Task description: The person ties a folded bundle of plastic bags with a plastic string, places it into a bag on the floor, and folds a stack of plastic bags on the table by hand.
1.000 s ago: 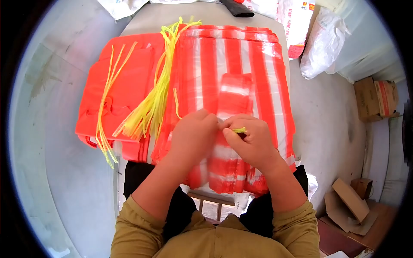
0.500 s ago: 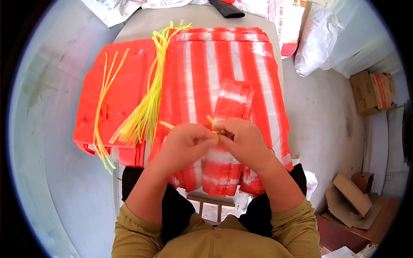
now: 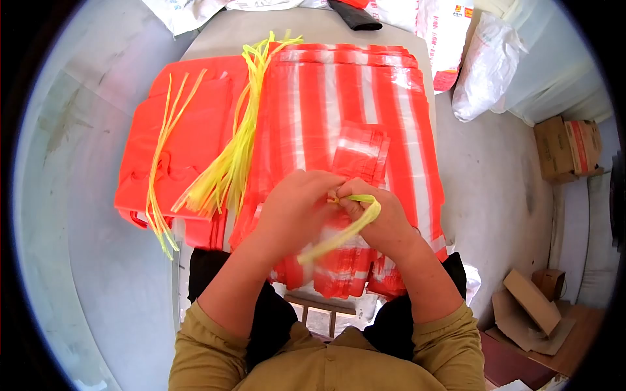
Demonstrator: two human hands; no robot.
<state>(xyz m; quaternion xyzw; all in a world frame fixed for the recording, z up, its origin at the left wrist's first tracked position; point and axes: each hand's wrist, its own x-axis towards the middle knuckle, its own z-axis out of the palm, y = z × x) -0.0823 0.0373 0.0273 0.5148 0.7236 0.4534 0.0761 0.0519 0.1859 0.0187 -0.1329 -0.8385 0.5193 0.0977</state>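
Observation:
My right hand [image 3: 381, 218] is closed on a yellow strip [image 3: 355, 228], whose loose end curves down to the left. Close beside it, my left hand [image 3: 293, 205] has its fingers pressed together at the knot area; it is partly blurred. Both hands are over a narrow red-and-white striped bundle [image 3: 362, 153], gathered at its middle beneath them. That bundle lies on a wide stack of striped plastic bags [image 3: 417, 143]. A thick bunch of yellow strips [image 3: 235, 150] rests along the stack's left edge. Several more strips [image 3: 156, 156] lie on folded red bags [image 3: 202, 117] at the left.
White sacks [image 3: 489, 65] stand beyond the table [image 3: 228, 32], and a black roll [image 3: 355, 14] lies at its far edge. Cardboard boxes [image 3: 557, 150] are at the right, with an opened carton [image 3: 531, 313] lower down. A wooden stool frame [image 3: 319, 306] shows between my legs.
The yellow strip's free end now swings out in a long curve below my right hand. My hands have stayed close together over the narrow bundle. The view has shifted slightly.

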